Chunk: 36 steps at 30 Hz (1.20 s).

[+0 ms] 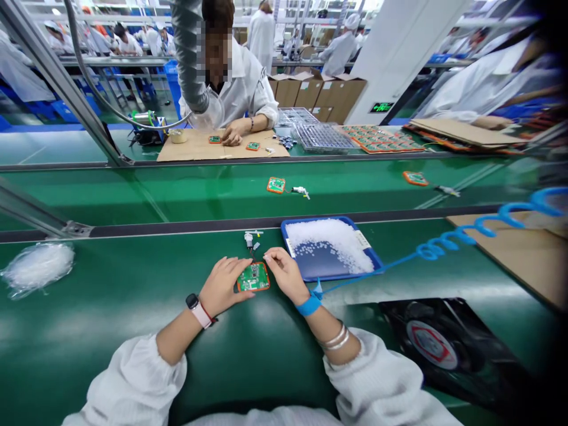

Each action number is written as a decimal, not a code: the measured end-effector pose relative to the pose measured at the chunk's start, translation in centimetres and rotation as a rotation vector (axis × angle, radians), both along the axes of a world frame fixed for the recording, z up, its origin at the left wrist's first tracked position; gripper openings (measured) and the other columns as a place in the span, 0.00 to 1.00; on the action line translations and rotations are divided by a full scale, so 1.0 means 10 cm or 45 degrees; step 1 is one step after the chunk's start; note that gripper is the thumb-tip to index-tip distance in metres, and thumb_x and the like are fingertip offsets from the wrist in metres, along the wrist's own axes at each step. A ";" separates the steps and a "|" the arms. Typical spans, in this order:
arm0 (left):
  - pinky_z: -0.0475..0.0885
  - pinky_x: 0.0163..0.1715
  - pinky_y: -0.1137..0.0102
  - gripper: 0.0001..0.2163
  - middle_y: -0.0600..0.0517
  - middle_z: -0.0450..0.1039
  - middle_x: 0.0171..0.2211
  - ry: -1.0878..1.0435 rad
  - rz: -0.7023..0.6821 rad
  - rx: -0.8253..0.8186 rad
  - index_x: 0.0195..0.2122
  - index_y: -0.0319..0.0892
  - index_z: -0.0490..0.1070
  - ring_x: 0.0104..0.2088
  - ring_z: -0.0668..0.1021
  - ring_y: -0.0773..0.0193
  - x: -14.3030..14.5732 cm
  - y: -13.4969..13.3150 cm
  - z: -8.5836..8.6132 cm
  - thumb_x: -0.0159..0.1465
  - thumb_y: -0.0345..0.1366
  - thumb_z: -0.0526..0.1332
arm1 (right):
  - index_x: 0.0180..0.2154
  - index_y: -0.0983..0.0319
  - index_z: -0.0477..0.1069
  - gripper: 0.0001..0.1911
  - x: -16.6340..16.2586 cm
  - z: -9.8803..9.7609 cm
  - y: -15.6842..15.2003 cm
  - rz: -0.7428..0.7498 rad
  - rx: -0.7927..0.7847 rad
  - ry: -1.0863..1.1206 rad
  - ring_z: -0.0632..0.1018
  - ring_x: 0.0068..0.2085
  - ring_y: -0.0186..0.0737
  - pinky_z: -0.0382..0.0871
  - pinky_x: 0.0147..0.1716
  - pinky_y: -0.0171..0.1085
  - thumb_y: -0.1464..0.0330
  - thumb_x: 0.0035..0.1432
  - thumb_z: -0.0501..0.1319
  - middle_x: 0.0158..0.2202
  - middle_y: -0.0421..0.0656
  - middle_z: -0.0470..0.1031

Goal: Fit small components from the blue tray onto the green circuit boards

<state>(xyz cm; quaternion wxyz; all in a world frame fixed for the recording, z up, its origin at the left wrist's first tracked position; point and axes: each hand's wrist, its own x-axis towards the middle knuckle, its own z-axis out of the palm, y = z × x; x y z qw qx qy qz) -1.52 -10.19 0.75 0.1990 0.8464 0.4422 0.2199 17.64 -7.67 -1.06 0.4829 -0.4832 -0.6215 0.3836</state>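
Note:
A green circuit board [255,278] with an orange rim lies flat on the green bench in front of me. My left hand [220,287] holds it by its left side, thumb along the near edge and fingers at the far edge. Short wires lead from the board to a white and grey connector [249,239] just beyond it. Beside the board's far right corner is my right hand [285,274], thumb and forefinger pinched together; anything between them is too small to make out. A blue tray [310,267] of small white plastic pieces [332,234] stands beyond my right hand.
A coiled blue cord [437,245] runs from my right wristband. A black fan [432,343] sits at right, a clear plastic bag [39,267] at left. Beyond the divider, a board [276,185] and another board [415,178] lie on the green belt. A co-worker [239,94] sits opposite.

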 end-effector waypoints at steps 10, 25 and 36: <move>0.72 0.40 0.64 0.30 0.44 0.74 0.40 -0.875 0.446 -0.287 0.51 0.40 0.56 0.38 0.78 0.61 -0.04 1.33 0.35 0.51 0.43 0.67 | 0.35 0.60 0.67 0.12 -0.08 -0.02 -0.02 -0.193 -0.019 0.132 0.70 0.41 0.41 0.67 0.38 0.40 0.60 0.60 0.50 0.39 0.46 0.68; 0.66 0.49 0.56 0.20 0.44 0.72 0.44 -0.134 0.629 0.331 0.41 0.41 0.69 0.46 0.72 0.50 -0.52 2.14 -0.17 0.47 0.33 0.70 | 0.32 0.61 0.67 0.13 -0.06 0.00 -0.04 -0.097 -0.067 0.055 0.69 0.42 0.40 0.64 0.39 0.38 0.60 0.60 0.51 0.38 0.46 0.67; 0.67 0.44 0.63 0.05 0.51 0.75 0.33 -0.206 0.222 0.515 0.29 0.43 0.71 0.39 0.73 0.62 0.03 1.62 -0.07 0.61 0.34 0.59 | 0.30 0.61 0.66 0.14 -0.05 0.00 -0.03 -0.049 -0.060 0.022 0.70 0.40 0.40 0.64 0.38 0.37 0.58 0.59 0.52 0.37 0.46 0.67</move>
